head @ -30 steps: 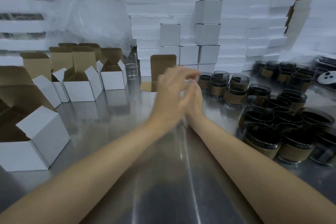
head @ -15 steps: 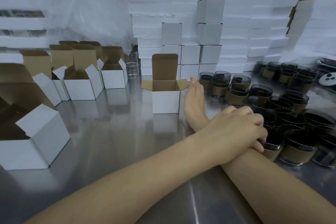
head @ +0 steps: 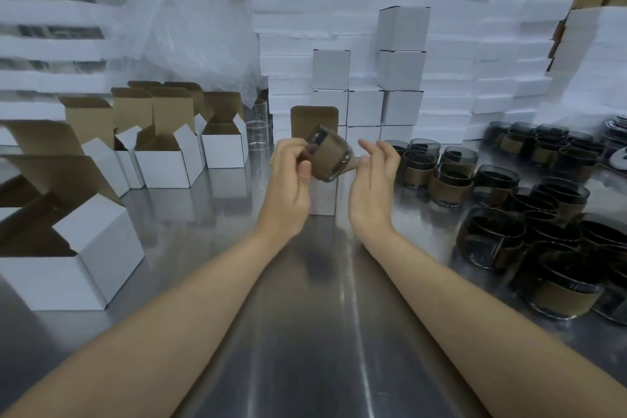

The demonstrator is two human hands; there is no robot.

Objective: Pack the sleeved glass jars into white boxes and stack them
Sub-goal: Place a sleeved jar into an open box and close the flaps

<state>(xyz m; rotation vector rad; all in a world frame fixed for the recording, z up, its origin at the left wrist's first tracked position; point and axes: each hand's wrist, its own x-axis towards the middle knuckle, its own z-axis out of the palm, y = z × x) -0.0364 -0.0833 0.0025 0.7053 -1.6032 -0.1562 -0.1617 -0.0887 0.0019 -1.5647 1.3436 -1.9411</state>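
On my feed the left hand grips one sleeved jar above the bench, thumb curled over the near side of its brown sleeve and fingers wrapped round the far side. The jar is tipped. Its long axis runs diagonally, with the dark mouth pointing up and left and the thick clear base pointing down and right. That base faces the right hand, which sits just right of the jar with its fingers loosely spread and holding nothing.

Directly beyond both hands stands an open box with its brown lid flap upright. The hands cover its inside, so I cannot tell what it holds.

Left of the left hand are more opened boxes with flaps up, and only brown cardboard shows inside them. Right of the right hand, the other sleeved jars stand upright in a crowd, mouths up. Beyond the hands, closed white boxes are stacked in columns against foam slabs.
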